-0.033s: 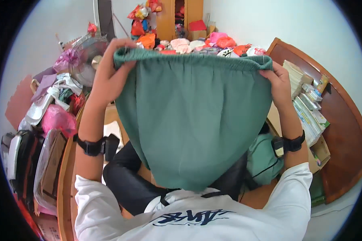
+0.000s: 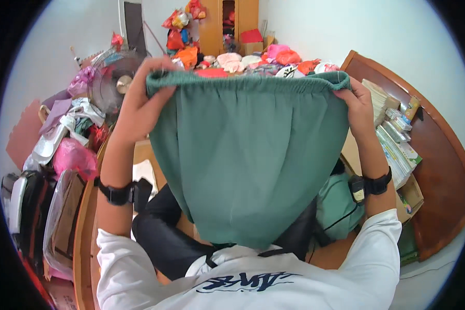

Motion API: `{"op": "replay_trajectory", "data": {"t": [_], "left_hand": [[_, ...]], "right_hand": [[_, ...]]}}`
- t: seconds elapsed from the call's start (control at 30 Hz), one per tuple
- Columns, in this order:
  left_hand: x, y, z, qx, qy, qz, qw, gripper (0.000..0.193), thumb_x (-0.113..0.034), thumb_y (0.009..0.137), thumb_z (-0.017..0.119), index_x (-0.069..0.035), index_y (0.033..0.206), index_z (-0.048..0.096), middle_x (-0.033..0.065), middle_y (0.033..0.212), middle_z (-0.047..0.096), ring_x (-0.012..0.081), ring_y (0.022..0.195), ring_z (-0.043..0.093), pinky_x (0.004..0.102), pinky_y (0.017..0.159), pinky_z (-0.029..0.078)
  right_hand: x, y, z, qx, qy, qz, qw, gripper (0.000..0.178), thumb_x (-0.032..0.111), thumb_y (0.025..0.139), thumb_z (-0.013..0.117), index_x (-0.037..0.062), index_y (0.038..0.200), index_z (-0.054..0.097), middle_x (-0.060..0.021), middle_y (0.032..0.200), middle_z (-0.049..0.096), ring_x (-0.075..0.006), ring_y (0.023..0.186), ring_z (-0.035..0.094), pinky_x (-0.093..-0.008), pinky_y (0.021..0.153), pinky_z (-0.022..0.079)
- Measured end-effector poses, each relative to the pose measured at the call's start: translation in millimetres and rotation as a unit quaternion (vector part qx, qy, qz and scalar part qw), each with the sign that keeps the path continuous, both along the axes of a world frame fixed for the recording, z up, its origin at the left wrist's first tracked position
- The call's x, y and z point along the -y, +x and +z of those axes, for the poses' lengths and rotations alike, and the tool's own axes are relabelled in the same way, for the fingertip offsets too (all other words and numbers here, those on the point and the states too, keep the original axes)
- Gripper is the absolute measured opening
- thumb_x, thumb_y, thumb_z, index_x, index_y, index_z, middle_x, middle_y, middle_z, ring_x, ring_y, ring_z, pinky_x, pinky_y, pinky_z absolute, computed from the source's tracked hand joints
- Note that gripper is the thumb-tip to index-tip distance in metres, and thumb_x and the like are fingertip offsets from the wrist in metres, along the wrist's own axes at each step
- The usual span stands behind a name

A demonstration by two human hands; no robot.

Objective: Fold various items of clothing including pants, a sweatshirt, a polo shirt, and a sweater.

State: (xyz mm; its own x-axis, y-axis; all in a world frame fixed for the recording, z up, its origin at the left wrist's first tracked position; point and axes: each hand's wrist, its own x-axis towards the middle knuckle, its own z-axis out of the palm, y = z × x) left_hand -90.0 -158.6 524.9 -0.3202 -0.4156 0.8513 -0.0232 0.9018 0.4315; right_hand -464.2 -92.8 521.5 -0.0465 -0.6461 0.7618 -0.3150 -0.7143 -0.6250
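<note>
A green elastic-waist garment (image 2: 248, 165) hangs spread out in front of my chest, its lower end near my lap. I cannot tell whether it is shorts or a skirt. My left hand (image 2: 149, 98) is closed on the left end of the gathered waistband, thumb on the near side. At the other end, my right hand (image 2: 357, 106) pinches the waistband from the right. The band is stretched wide between them. Below, the cloth covers part of my crossed legs in black trousers (image 2: 178, 230).
A standing fan (image 2: 118, 82) is at the left, above piled clothes and a pink bag (image 2: 76, 156). Colourful bundles (image 2: 230, 62) lie at the far end, before a wooden cabinet (image 2: 210, 31). Books (image 2: 396, 155) lean by a brown headboard (image 2: 436, 170); more green cloth (image 2: 341, 204) lies beside my right leg.
My left hand and the left part of the waistband sit slightly lower, and the view has shifted a little. Both hands keep their hold on the garment.
</note>
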Motion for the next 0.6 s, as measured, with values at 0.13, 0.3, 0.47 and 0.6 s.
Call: {"op": "replay_trajectory", "data": {"t": [0.13,0.3,0.47,0.6], "left_hand": [[-26,-4,-10,0.107,0.020,-0.114,0.987,0.029,0.010,0.067,0.058,-0.005,0.091,0.051,0.0092,0.105,0.053,0.0192,0.103,0.048,0.0322,0.092,0.035],[-63,-9,-17,0.196,0.102,-0.227,0.948,0.027,-0.006,0.058,0.077,-0.005,0.074,0.055,0.0061,0.079,0.055,0.0232,0.095,0.050,0.0315,0.078,0.041],[-54,-27,-47,0.231,0.151,-0.432,0.858,0.023,-0.004,0.073,0.073,-0.001,0.086,0.054,0.0118,0.100,0.052,0.0138,0.079,0.054,0.0250,0.068,0.044],[-52,-55,-93,0.215,0.349,-0.386,0.826,0.037,-0.012,0.078,0.070,-0.001,0.105,0.047,0.0091,0.096,0.053,0.0130,0.074,0.056,0.0270,0.066,0.045]], "right_hand": [[3,-23,9,-0.011,-0.032,-0.006,0.999,0.026,0.010,0.081,0.045,-0.0025,0.097,0.062,-0.0071,0.089,0.062,-0.0133,0.084,0.054,-0.0254,0.081,0.041],[-11,15,7,-0.081,0.026,0.066,0.994,0.023,0.025,0.080,0.054,0.0022,0.078,0.051,-0.0011,0.075,0.051,-0.0087,0.072,0.046,-0.0234,0.067,0.039],[-10,21,6,-0.228,0.056,0.090,0.968,0.033,0.018,0.067,0.065,0.0070,0.085,0.040,0.0021,0.074,0.042,-0.0070,0.070,0.039,-0.0221,0.062,0.035],[-8,31,10,-0.177,0.141,0.087,0.970,0.032,0.021,0.059,0.049,0.0067,0.087,0.042,-0.0009,0.084,0.040,-0.0104,0.079,0.038,-0.0223,0.073,0.033]]}}
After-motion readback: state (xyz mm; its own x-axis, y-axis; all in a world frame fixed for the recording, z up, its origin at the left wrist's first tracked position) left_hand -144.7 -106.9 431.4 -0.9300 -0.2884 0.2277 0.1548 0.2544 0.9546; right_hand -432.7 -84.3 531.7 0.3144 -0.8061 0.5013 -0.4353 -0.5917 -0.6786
